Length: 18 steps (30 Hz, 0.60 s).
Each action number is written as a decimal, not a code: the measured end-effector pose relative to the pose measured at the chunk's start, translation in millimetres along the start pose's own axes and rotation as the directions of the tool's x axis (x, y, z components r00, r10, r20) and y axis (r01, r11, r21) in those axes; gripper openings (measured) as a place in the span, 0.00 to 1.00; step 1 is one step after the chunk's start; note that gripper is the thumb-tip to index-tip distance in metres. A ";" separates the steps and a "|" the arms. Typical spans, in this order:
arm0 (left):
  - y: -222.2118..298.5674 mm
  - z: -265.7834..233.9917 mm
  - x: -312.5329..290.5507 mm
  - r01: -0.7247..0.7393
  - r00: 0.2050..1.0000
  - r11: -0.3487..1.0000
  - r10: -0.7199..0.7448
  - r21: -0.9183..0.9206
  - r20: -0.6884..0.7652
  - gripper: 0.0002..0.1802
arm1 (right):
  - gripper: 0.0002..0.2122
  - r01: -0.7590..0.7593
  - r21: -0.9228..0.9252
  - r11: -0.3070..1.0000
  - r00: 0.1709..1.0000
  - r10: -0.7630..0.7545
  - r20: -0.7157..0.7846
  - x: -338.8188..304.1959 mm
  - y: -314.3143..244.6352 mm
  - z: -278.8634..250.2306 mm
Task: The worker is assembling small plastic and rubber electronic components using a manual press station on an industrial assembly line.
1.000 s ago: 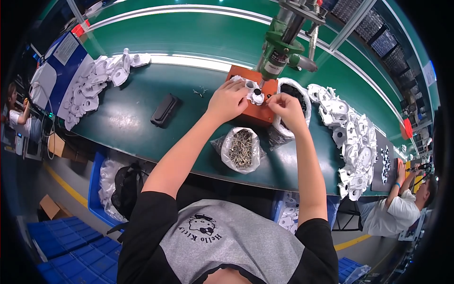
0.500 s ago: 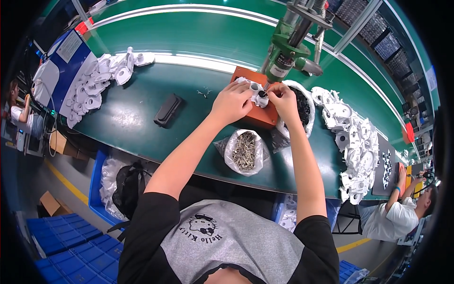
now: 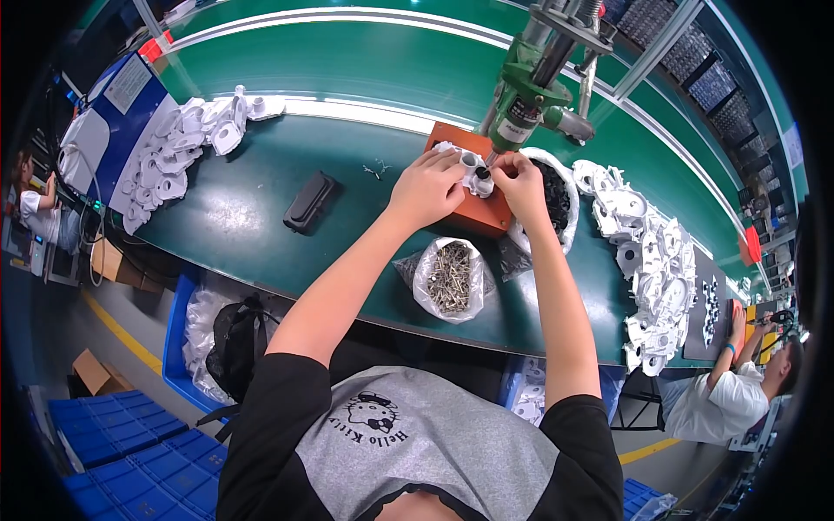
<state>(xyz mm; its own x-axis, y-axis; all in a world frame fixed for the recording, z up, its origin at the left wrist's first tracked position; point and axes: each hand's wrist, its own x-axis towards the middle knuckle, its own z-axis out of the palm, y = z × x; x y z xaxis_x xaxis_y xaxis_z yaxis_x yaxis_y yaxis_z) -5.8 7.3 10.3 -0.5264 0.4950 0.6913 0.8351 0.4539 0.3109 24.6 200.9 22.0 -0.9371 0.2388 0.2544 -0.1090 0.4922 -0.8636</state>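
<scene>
A white plastic part (image 3: 474, 182) with a round tube lies on the orange block (image 3: 492, 214) beneath the green press (image 3: 525, 95). My left hand (image 3: 426, 186) has its fingers closed over the part's left side and steadies it there. From the right, my right hand (image 3: 523, 186) pinches thumb and fingertips together beside a small black round piece (image 3: 483, 174) set on the part. Whatever lies between those fingertips is too small to make out. An open bag of metal screws (image 3: 449, 278) stands on the bench, nearer to me than the block.
A bag of black pieces (image 3: 558, 198) sits right of the block. White parts are heaped at the right (image 3: 653, 269) and far left (image 3: 178, 152). A black case (image 3: 308, 201) and several loose screws (image 3: 376, 168) lie left of my hands. Another person (image 3: 728, 395) works at far right.
</scene>
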 end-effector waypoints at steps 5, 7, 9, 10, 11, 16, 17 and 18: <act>-0.8 0.8 -0.2 -0.004 1.000 1.000 0.004 0.003 -0.002 0.13 | 0.07 -0.007 0.028 1.000 1.000 0.007 0.007 -1.4 -0.3 -0.9; -0.4 0.8 -0.1 -0.003 1.000 1.000 0.003 0.000 0.000 0.13 | 0.07 -0.007 0.048 0.999 1.000 0.006 0.009 -1.7 0.9 -1.4; -0.4 0.8 -0.1 0.000 1.000 1.000 0.000 0.000 -0.003 0.13 | 0.07 0.000 0.030 1.000 1.000 -0.001 0.014 -1.8 1.5 -1.4; -0.6 0.7 -0.3 0.000 1.000 1.000 0.000 0.000 -0.003 0.13 | 0.07 0.000 0.030 1.000 1.000 0.000 0.014 -1.9 1.1 -1.2; -1.0 0.3 -0.6 0.002 1.000 1.000 -0.002 0.001 0.001 0.13 | 0.07 0.005 0.015 1.000 1.000 -0.005 0.014 -2.0 0.3 -0.8; -1.3 0.9 -0.3 0.003 1.000 1.000 -0.003 0.000 0.002 0.12 | 0.08 0.008 0.000 1.000 1.000 -0.008 0.019 -2.9 0.9 0.2; -0.7 0.6 0.1 -0.001 1.000 1.000 0.001 -0.002 0.005 0.12 | 0.08 0.018 -0.002 1.000 1.000 -0.018 0.026 -3.0 2.4 -0.1; 0.0 0.3 0.6 -0.005 1.000 1.000 0.005 -0.004 0.007 0.12 | 0.08 0.028 -0.003 1.000 0.999 -0.027 0.032 -3.2 3.1 -0.5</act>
<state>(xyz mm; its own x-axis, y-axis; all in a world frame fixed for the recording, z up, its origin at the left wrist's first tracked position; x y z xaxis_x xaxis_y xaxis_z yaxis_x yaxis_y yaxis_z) -6.2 7.7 10.5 -0.5230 0.5029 0.6882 0.8385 0.4484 0.3096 27.4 202.1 18.7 -0.9441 0.1979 0.2638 -0.1337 0.5014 -0.8548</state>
